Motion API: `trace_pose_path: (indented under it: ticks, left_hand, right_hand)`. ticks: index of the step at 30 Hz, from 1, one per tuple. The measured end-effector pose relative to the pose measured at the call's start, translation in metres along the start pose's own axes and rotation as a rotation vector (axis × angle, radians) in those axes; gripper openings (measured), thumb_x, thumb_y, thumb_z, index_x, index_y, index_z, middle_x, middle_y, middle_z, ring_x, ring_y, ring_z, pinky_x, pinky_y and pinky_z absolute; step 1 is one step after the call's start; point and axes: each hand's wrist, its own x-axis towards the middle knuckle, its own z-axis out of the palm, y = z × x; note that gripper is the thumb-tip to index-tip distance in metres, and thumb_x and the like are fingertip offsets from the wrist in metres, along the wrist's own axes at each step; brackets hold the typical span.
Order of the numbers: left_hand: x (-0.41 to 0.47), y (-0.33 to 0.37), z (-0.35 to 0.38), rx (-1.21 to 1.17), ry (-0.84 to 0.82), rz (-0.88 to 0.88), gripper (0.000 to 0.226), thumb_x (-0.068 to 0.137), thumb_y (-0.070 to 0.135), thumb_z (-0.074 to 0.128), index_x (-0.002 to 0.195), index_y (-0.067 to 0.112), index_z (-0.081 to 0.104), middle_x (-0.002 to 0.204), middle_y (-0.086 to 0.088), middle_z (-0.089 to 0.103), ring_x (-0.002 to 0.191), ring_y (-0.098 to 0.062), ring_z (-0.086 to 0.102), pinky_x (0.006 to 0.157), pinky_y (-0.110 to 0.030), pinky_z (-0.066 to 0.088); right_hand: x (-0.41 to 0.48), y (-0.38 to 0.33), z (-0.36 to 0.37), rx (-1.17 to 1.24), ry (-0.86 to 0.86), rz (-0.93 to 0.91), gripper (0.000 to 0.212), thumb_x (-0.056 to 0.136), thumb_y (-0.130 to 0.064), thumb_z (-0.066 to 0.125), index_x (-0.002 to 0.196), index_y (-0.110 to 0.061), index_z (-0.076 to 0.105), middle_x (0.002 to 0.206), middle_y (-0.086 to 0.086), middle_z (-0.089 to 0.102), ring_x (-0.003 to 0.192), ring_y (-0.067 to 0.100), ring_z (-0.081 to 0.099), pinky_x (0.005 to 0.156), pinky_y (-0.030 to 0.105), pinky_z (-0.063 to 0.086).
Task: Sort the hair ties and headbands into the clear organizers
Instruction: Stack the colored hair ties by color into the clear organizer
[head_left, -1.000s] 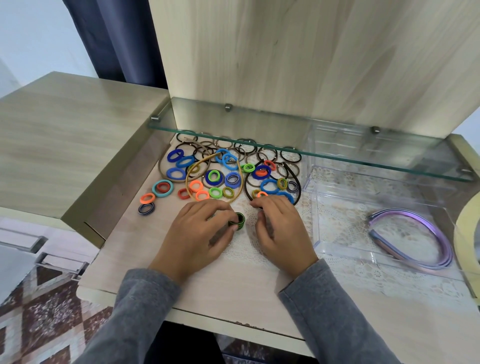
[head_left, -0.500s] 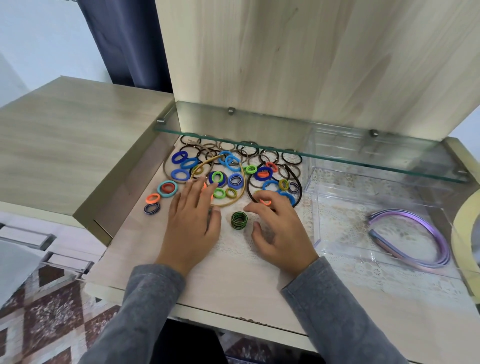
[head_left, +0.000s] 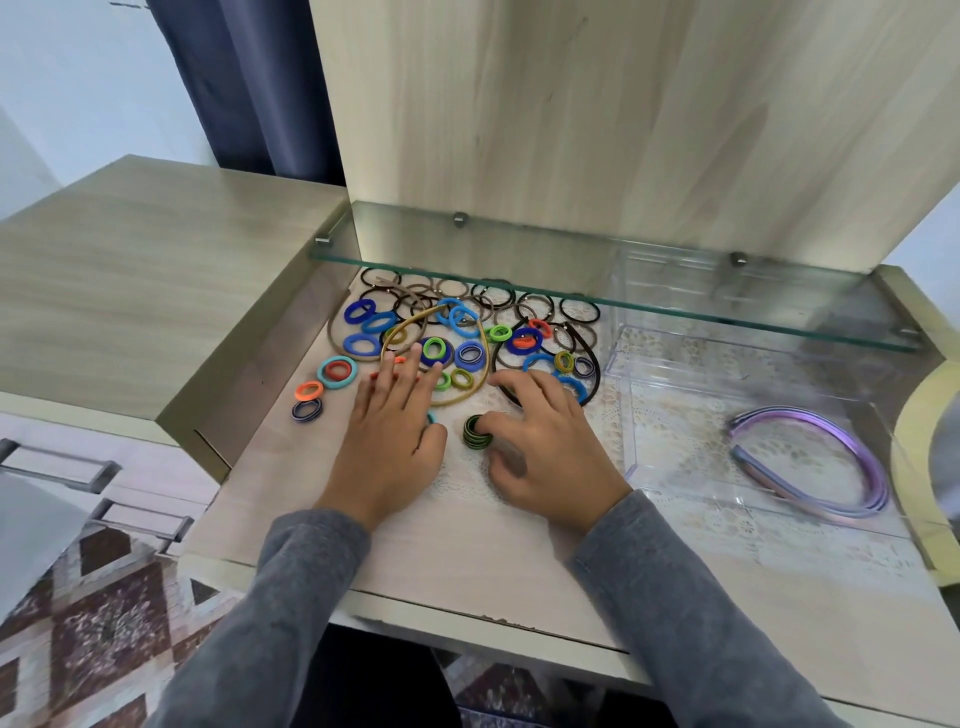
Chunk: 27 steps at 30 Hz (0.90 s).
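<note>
Wood-grain desk (head_left: 467, 561); left hand (head_left: 389, 441) grip flat, apart; right hand (head_left: 550, 447) apart, thumb touching ribbed tie stack (head_left: 471, 435)

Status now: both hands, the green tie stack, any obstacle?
Left hand flat over loose ties, open. Right hand thumb touches green tie stack, no grip. Stack outside clear organizer; nothing blocks.

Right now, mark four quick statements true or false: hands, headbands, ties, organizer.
1. The purple headbands lie inside the clear organizer. True.
2. The left hand grips the gold headband. False: its fingers lie straight over loose ties.
3. The green-and-black tie stack stands between the left hand and the right hand. True.
4. The loose ties lie on the glass shelf. False: they lie on the tabletop under it.
</note>
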Motion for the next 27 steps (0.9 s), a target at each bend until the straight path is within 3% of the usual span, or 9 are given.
trace_pose_path:
  ticks: [4,9,20,23,27]
  left_hand:
    - [0.000,-0.001,0.000,0.006,-0.026,0.009,0.090,0.071,0.046,0.010,0.158,0.027,0.021,0.167,0.005,-0.003,0.152,-0.017,-0.014,0.122,-0.038,-0.009]
    - [-0.001,-0.003,-0.005,-0.032,-0.065,0.054,0.091,0.067,0.049,0.016,0.157,0.037,0.020,0.166,0.010,-0.009,0.143,-0.007,-0.032,0.117,-0.032,-0.018]
    - [0.004,-0.005,-0.010,0.013,-0.241,0.073,0.096,0.062,0.060,0.019,0.156,0.044,0.003,0.161,0.007,-0.028,0.138,-0.016,-0.044,0.113,-0.040,-0.025]
    - [0.000,-0.004,-0.010,0.098,-0.220,0.096,0.092,0.068,0.060,0.016,0.157,0.040,0.006,0.164,0.004,-0.023,0.145,-0.022,-0.035,0.116,-0.049,-0.019]
    - [-0.009,0.003,-0.002,0.264,-0.041,0.203,0.077,0.081,0.050,0.032,0.153,0.024,0.036,0.166,-0.009,0.015,0.153,-0.034,0.006,0.118,-0.062,0.007]
  right_hand:
    - [0.007,0.003,-0.003,-0.061,-0.055,-0.018,0.021,0.070,-0.030,0.059,0.089,-0.025,0.068,0.129,0.004,0.052,0.119,0.026,0.040,0.088,0.038,0.036]
    - [0.013,0.002,-0.009,-0.131,-0.122,-0.062,0.019,0.069,-0.030,0.065,0.086,-0.024,0.071,0.123,0.004,0.054,0.115,0.029,0.045,0.088,0.043,0.042]
    - [0.012,0.003,-0.019,-0.145,-0.155,-0.080,0.012,0.078,-0.027,0.071,0.089,-0.022,0.073,0.123,0.004,0.053,0.116,0.028,0.044,0.093,0.045,0.041]
    - [0.010,0.005,-0.021,-0.127,-0.171,-0.090,0.014,0.079,-0.026,0.072,0.092,-0.019,0.074,0.125,0.003,0.052,0.119,0.027,0.041,0.095,0.042,0.037]
    - [0.008,0.008,-0.023,-0.075,-0.178,-0.082,0.016,0.078,-0.024,0.074,0.092,-0.016,0.074,0.123,0.003,0.053,0.120,0.027,0.041,0.098,0.044,0.038]
